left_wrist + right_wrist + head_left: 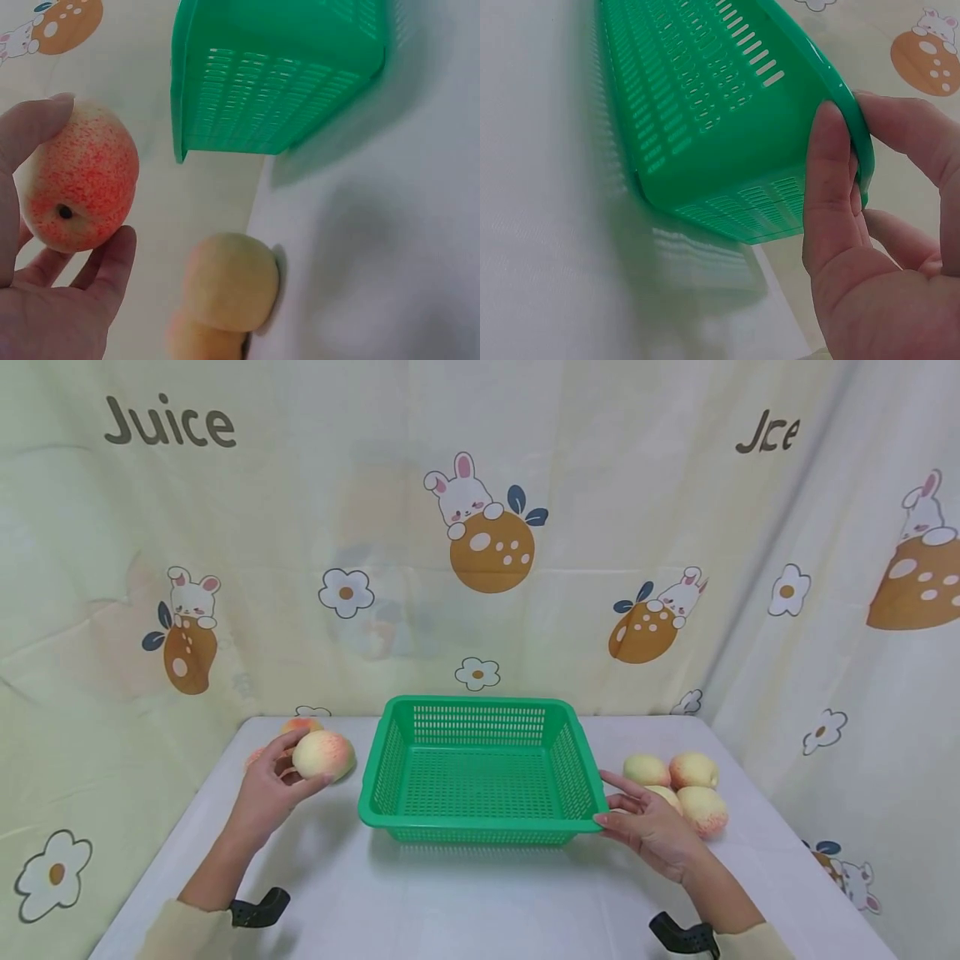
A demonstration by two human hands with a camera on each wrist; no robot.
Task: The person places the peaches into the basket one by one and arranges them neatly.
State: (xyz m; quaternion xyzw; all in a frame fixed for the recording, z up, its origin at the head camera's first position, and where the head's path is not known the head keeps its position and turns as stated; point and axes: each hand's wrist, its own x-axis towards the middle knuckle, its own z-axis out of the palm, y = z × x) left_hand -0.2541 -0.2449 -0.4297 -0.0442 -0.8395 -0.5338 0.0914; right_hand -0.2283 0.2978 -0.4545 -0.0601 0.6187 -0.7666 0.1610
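While the left grip (272, 783) curls round a peach (324, 755) held left of the green basket (480, 823), the right grip (658, 835) pinches the basket's rim by its near right corner; more peaches (705, 812) lie on the white worktop (480, 906), just beyond either grip.

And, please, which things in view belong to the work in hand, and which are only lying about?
Seemingly in the work:
held peach, in the left grip
green basket, its rim in the right grip

Probably just lying about, for now:
peaches at the right
peaches behind the left grip
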